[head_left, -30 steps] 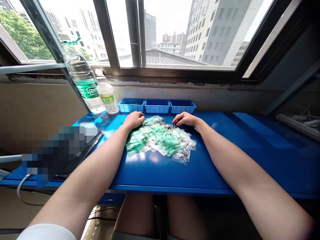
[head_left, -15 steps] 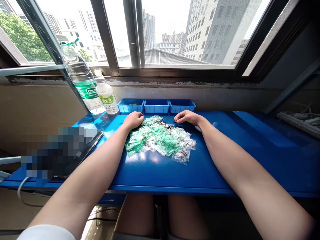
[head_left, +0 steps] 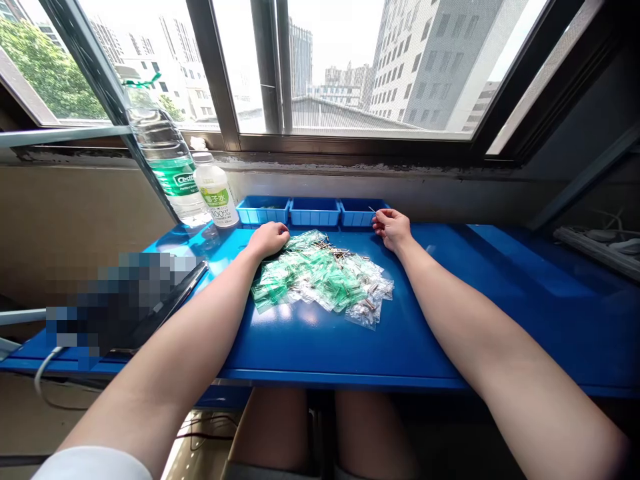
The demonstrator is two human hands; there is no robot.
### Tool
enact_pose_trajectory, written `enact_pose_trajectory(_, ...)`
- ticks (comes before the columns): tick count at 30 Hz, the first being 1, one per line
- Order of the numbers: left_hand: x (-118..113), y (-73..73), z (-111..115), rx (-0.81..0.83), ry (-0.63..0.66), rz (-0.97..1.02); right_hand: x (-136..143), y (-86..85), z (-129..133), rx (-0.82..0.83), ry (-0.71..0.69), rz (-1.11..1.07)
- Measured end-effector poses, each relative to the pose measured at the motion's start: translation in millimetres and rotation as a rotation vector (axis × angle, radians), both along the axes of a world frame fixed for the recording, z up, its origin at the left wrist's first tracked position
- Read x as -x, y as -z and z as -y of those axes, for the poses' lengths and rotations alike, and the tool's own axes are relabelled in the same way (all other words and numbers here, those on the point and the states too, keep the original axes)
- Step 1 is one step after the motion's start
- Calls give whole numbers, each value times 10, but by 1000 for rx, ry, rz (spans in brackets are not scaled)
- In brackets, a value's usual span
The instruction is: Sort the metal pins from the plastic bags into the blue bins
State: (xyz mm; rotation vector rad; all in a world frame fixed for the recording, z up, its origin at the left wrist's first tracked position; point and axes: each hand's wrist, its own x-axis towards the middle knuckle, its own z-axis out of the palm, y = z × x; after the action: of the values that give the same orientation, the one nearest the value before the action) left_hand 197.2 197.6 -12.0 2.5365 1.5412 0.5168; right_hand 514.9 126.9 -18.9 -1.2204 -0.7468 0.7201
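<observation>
My right hand (head_left: 393,229) is raised at the front of the right-hand blue bin (head_left: 357,215). A thin, screw-like metal piece (head_left: 372,209) is pinched between its thumb and fingers, pointing left over the bin. My left hand (head_left: 269,239) rests on the table at the upper left edge of a heap of small green and clear plastic bags (head_left: 320,277). Its fingers are curled in, and whatever may be under them is hidden. Loose thin metal pieces (head_left: 336,251) lie along the back of the heap, and some bags hold similar pieces.
Two more blue bins, left (head_left: 263,212) and middle (head_left: 315,213), stand in the row against the wall. A white bottle (head_left: 216,193) and a large water bottle (head_left: 173,170) stand back left. A dark, partly blurred device (head_left: 165,310) lies at left. A power strip (head_left: 595,247) is far right.
My right hand has moved from the back right of the heap up and right to the right-hand bin, carrying the thin metal piece. My left hand has stayed in place.
</observation>
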Motion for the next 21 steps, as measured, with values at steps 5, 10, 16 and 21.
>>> enact_pose_trajectory(5,4,1,10,3,3,11,-54,15,-31,-26,159,-91)
enact_pose_trajectory(10,6,-3,21,0,-1,14,-91,1,-31,-59,211,-161)
enact_pose_trajectory(16,3,1,11,1,6,10,-80,-40,3,-65,210,-196)
enact_pose_trajectory(21,7,4,9,-2,6,6,-94,-70,55,-58,111,-227)
